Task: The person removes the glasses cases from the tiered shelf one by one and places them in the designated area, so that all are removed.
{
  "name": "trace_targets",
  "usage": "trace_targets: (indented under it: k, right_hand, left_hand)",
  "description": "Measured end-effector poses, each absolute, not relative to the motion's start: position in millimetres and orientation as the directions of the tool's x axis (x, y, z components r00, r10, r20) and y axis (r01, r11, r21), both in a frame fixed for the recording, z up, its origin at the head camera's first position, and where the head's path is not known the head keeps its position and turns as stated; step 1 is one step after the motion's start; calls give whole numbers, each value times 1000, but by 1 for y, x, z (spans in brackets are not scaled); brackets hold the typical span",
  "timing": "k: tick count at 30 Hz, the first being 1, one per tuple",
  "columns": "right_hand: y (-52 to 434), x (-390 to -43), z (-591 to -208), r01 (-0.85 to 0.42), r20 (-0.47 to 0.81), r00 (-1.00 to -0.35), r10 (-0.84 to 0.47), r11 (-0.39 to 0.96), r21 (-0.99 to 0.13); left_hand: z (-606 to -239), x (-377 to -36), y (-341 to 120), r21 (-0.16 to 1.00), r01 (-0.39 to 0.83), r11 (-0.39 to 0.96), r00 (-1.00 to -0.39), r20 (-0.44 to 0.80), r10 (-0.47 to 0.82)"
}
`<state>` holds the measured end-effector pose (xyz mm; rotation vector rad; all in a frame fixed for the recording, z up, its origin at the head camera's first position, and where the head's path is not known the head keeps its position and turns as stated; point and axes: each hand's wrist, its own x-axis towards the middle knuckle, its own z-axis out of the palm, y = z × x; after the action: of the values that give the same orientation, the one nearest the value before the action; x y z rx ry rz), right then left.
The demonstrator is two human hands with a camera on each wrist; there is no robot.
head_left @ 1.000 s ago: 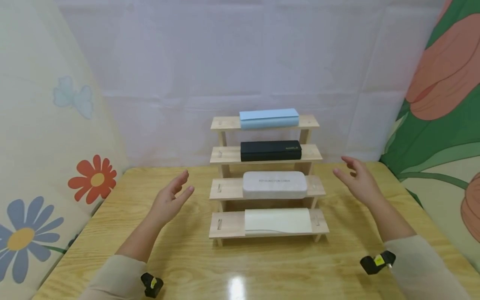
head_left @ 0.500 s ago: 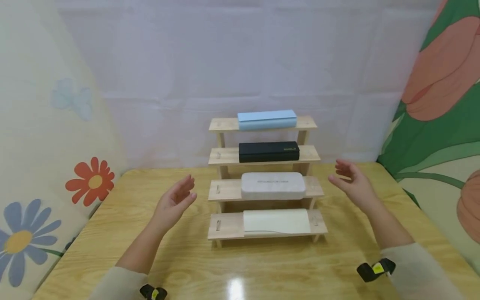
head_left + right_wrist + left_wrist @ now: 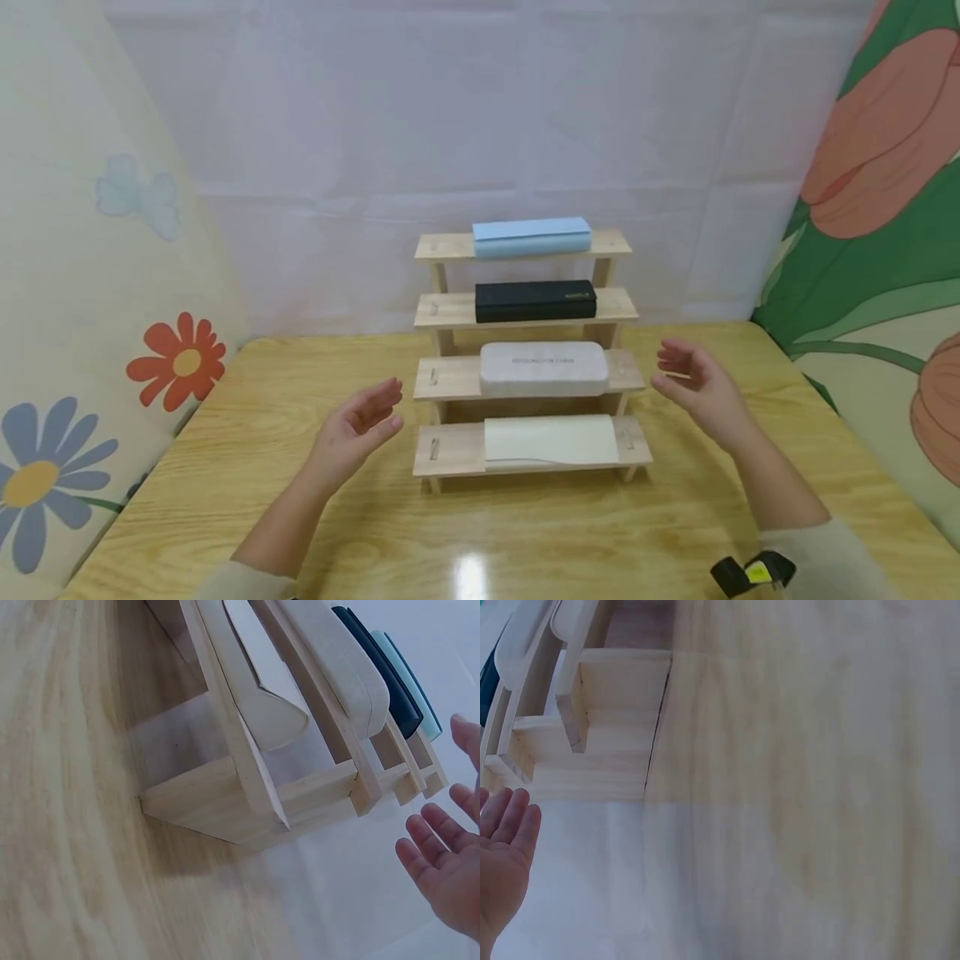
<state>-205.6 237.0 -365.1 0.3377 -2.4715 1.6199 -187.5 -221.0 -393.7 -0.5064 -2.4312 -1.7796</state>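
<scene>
A stepped wooden rack with several shelves stands on the table, one case lying on each. From top to bottom lie a light blue glasses case, a black glasses case with small gold lettering, a white rounded case with printed text, and a cream flap case. To the rack's left, my left hand is held in the air, palm inward, fingers relaxed and holding nothing. My right hand mirrors it on the right side, fingers loosely bent, apart from the rack.
The wood-grain table extends around the rack. Behind it hangs a white cloth. Flower-printed panels flank the table on the left and on the right.
Both hands have lowered and drawn in slightly toward the rack's sides, still holding nothing. The rack and its cases keep their places; the view has shifted a little.
</scene>
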Motion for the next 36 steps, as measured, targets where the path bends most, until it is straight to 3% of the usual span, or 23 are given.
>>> trace_targets:
  k: [14, 27, 36]
  right_hand:
    - [223, -186, -388, -320, 299, -948, -112, 320, -892]
    - [216, -174, -401, -402, 367, -914, -172, 267, -876]
    - [205, -168, -408, -330, 278, -940, -198, 327, -886]
  left_hand:
    - [-409, -171, -217, 913, 319, 253, -936, 263, 234]
    - [-424, -159, -210, 959, 119, 256, -981, 74, 178]
    - [-437, -155, -200, 979, 11, 202, -991, -16, 131]
